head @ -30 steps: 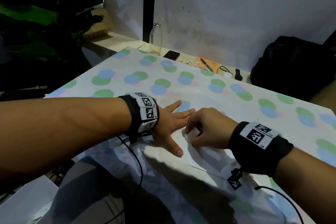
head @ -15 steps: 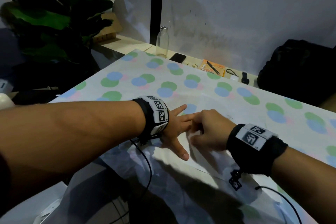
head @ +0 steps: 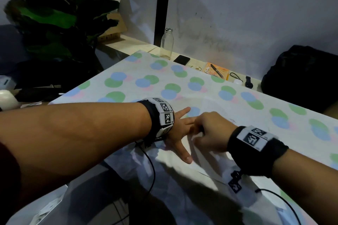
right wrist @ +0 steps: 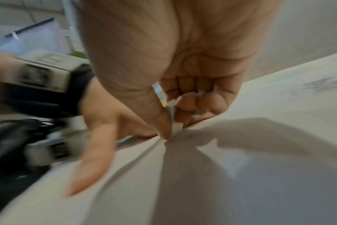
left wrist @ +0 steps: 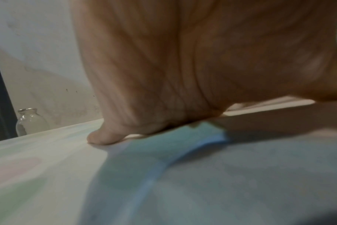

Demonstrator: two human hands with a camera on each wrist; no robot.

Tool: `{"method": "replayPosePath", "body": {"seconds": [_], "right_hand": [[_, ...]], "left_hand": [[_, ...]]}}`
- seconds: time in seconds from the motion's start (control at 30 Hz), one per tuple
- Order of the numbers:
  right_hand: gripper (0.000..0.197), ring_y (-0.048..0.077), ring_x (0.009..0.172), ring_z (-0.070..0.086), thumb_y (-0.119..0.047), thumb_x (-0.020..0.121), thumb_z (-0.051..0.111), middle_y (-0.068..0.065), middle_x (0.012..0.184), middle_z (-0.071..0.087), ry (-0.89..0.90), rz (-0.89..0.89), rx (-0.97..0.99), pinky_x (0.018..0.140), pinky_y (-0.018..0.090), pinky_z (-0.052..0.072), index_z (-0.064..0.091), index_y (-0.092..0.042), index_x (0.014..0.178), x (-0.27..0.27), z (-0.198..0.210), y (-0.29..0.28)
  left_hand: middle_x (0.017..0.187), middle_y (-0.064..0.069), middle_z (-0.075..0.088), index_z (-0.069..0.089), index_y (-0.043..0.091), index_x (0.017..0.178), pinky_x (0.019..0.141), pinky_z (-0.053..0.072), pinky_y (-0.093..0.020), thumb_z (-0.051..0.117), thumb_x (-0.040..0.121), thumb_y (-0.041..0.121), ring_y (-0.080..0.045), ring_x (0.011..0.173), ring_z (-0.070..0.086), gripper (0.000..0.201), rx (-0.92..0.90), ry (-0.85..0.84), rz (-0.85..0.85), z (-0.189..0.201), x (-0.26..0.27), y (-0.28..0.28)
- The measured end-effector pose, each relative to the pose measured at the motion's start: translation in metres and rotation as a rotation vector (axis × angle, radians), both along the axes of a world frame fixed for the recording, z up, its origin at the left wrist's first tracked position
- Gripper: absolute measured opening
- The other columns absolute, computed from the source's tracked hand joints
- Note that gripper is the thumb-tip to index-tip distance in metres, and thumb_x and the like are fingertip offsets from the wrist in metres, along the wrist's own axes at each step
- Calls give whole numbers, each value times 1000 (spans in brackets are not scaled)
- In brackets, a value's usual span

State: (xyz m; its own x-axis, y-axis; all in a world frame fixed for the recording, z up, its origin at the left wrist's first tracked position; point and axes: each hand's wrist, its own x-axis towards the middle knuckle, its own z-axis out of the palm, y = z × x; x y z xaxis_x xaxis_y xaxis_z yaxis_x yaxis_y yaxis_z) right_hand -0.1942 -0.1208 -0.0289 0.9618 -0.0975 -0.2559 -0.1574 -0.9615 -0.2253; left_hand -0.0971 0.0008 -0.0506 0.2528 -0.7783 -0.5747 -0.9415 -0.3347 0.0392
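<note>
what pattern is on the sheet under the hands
The sheet is white with overlapping blue, green and pink dots, clearest in the head view.

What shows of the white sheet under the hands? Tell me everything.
The white sheet looks thin and paper-like, with creases, and lies on the spotted tablecloth near the table's near edge. The left hand presses it flat with straight, spread fingers. The right hand pinches up a small fold of it between thumb and forefinger, raising a ridge.
</note>
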Motion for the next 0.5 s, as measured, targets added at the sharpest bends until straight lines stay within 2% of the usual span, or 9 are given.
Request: {"method": "replayPosePath", "body": {"seconds": [0.1,0.17,0.23,0.33,0.4,0.5], "right_hand": [[5,15,67,65,-22,76,68,-2,72,68,-37,-37,8,58,29,54,69,-19,72,3,-1,-2],[12,17,72,65,-27,79,69,2,77,69,-5,56,7,64,33,56,71,-15,77,-9,-1,12],[21,20,73,65,-29,79,70,6,79,70,16,77,20,66,36,56,72,-9,80,-17,-1,16],[12,19,68,65,-24,77,65,4,74,68,-40,-61,-8,64,36,58,69,-13,73,-1,-1,-2],[8,19,69,66,-23,77,65,1,75,68,-50,-87,1,64,35,59,69,-16,75,1,-3,-1],[13,15,67,62,-26,79,70,1,76,67,2,18,16,56,26,50,69,-14,76,-14,-1,17]], "left_hand": [[163,21,-27,-6,42,160,109,-11,-75,62,79,79,-31,146,-38,112,20,-19,4,1,-1,-1],[164,18,-27,0,43,160,111,-11,-73,62,80,78,-32,147,-37,108,14,-36,-8,1,-1,-1],[163,18,-29,-3,45,159,111,-11,-73,63,80,78,-31,147,-36,109,-5,-18,-12,1,0,0],[162,23,-29,-12,44,158,110,-9,-75,63,78,79,-30,147,-37,115,6,-2,9,0,0,-1],[162,23,-29,-12,44,158,110,-9,-76,62,78,80,-30,146,-38,115,27,-11,12,0,-1,-2],[164,20,-26,1,44,160,111,-8,-75,62,80,78,-30,147,-38,107,19,-23,1,0,-2,-1]]}}
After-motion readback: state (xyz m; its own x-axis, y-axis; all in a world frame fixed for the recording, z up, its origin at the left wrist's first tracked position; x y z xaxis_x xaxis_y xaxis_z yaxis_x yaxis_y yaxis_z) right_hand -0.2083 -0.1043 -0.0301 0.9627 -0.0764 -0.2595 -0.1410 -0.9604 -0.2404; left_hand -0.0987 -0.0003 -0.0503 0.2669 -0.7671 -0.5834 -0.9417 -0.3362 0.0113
